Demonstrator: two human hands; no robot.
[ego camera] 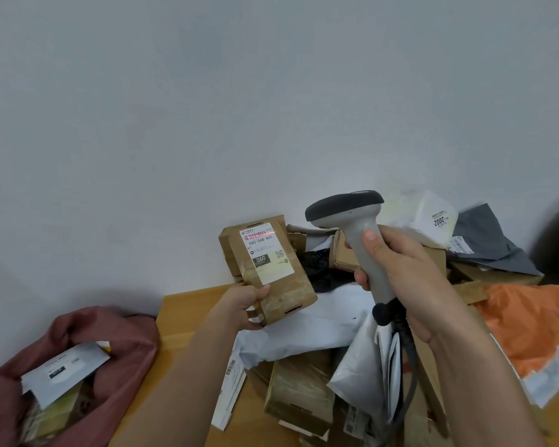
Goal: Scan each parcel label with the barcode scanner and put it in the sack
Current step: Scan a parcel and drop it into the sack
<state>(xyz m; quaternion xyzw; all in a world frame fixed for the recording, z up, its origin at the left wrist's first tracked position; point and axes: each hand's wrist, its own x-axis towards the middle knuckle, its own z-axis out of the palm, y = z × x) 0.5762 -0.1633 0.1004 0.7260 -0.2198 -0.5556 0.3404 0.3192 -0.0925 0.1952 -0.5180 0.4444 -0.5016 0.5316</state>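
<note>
Parcel-strewn wooden table (188, 321) against plain grey wall (207, 108)

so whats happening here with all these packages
A person is scanning parcels at a wooden table. The left hand holds up a brown cardboard parcel, and the right hand aims a grey barcode scanner at it; a red scan line lies across the barcode on its label. A heap of unsorted parcels covers the table. At lower left, a reddish sack stands open with some parcels already inside.
</note>
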